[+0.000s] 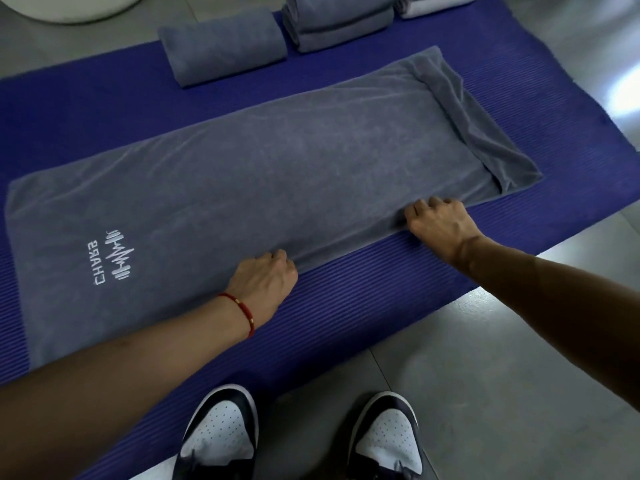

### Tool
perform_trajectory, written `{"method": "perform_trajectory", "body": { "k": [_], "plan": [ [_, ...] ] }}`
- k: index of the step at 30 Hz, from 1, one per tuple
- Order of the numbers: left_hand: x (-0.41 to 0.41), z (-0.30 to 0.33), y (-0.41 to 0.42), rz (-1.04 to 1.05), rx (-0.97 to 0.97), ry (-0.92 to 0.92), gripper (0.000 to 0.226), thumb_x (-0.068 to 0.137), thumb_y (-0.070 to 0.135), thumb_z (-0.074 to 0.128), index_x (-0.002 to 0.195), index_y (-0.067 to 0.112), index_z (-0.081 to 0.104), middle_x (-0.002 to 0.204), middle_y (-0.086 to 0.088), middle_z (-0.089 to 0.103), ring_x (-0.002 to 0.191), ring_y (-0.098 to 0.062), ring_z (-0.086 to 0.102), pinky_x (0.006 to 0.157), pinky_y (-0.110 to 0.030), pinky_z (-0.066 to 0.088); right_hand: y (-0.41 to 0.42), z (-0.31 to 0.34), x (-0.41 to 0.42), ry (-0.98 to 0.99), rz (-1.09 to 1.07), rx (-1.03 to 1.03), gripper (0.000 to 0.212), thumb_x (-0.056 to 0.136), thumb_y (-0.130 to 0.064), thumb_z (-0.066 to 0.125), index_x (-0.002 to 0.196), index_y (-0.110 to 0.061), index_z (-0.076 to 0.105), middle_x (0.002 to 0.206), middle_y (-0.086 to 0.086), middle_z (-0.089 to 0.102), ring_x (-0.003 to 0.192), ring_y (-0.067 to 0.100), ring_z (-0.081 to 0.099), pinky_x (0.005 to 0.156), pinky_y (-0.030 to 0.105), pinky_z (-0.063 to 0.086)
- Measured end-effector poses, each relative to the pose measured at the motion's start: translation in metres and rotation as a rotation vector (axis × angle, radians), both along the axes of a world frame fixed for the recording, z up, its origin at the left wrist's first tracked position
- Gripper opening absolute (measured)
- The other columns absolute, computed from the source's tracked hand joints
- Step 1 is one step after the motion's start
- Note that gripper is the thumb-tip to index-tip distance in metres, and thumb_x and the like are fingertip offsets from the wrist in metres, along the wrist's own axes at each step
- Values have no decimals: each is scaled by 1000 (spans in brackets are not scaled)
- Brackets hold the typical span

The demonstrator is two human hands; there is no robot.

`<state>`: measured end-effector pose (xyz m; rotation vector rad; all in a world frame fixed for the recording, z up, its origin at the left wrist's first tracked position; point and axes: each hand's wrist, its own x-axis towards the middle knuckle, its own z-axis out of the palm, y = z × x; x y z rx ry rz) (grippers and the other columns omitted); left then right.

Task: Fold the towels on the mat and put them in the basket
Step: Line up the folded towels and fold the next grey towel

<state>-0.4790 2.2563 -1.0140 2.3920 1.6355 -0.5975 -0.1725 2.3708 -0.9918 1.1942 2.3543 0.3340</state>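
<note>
1. Grey floor tiles (485,393) surrounded a blue ribbed mat (86,109) that ran across my view.
2. On the mat I saw a long grey towel (277,161) spread flat, with its right end turned back on itself in a loose flap.
3. White stitching, a wave mark over letters, showed near the towel's left end and read upside down from my side.
4. My left hand (263,278) sat on the towel's near edge, its grip closed, with the fingers curled down into the cloth.
5. A red cord bracelet (239,310) circled that wrist.
6. My right hand (440,221) was farther along the same edge, its grip also closed on the towel, knuckles up and cloth bunched under the fingers.
7. Beyond the spread towel, a rolled towel (221,46) lay on the mat.
8. Just right of the roll stood a stack of folded grey towels (339,22), and a paler stack (440,5) sat at the top edge beside it.
9. A white rounded object (69,8) showed at the top left corner; I could not tell what it was.
10. Two dark-and-white shoes (218,441) stood at the bottom, the left one on the mat's edge and the right one on the tiles.
</note>
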Motion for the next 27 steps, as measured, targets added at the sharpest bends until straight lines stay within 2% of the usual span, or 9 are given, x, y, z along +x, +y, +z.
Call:
{"method": "perform_trajectory", "body": {
  "k": [3,6,9,13,16,18,20,23,27],
  "plan": [
    [-1,4,4,22,20,-62,12,100,5,49,94,15,52,97,1,48,75,-11,43,59,-28,38,7,3,0,69,2,-22,30,99,-17,48,126,-9,59,119,11,68,104,31,67,89,43,53],
    [-2,6,-4,51,39,-237,26,101,12,44,77,18,37,86,6,36,71,-11,40,62,-27,34,16,5,18,268,-4,-29,24,78,-11,73,102,-12,68,101,9,71,96,35,64,80,43,52],
    [-9,4,-19,-69,99,-388,25,89,11,57,74,21,40,83,5,41,72,-12,41,63,-28,35,7,5,40,395,-27,-119,19,73,-12,76,86,-18,63,93,1,65,93,29,60,79,42,47],
    [-20,-3,-31,-213,31,-366,7,89,20,58,93,25,56,103,6,47,94,-12,47,77,-34,46,-14,2,59,480,-170,-226,24,83,-12,67,105,-22,65,114,-2,62,107,25,57,91,46,48],
    [-16,3,-23,-221,50,-403,11,92,23,59,100,27,53,103,9,48,90,-10,47,74,-31,48,-16,-3,72,549,-302,-213,28,90,-14,64,116,-22,66,125,3,60,114,28,57,97,51,50],
    [-13,9,-2,-249,47,-434,15,93,26,54,107,25,54,113,6,52,96,-13,53,75,-35,51,-13,-6,85,647,-465,-136,32,93,-15,63,124,-19,63,130,8,56,116,30,56,99,50,50],
    [-5,14,32,-332,52,-405,32,93,34,46,123,24,55,134,-3,53,116,-24,56,82,-44,54,-4,-6,98,696,-682,-44,33,96,-23,60,129,-15,59,133,13,54,120,35,53,100,53,49],
    [20,25,90,-395,-35,-181,49,103,42,42,151,32,37,166,-4,20,150,-28,23,110,-52,38,23,-10,117,689,-1107,56,48,102,-40,51,136,-6,49,140,22,47,128,44,46,105,60,44],
    [58,14,149,-232,-66,-95,60,106,51,29,160,44,5,171,3,-10,157,-27,-9,122,-62,12,55,-19,129,753,-1553,119,69,103,-57,43,144,-2,45,157,21,31,144,41,29,115,61,27]
  ]
}}
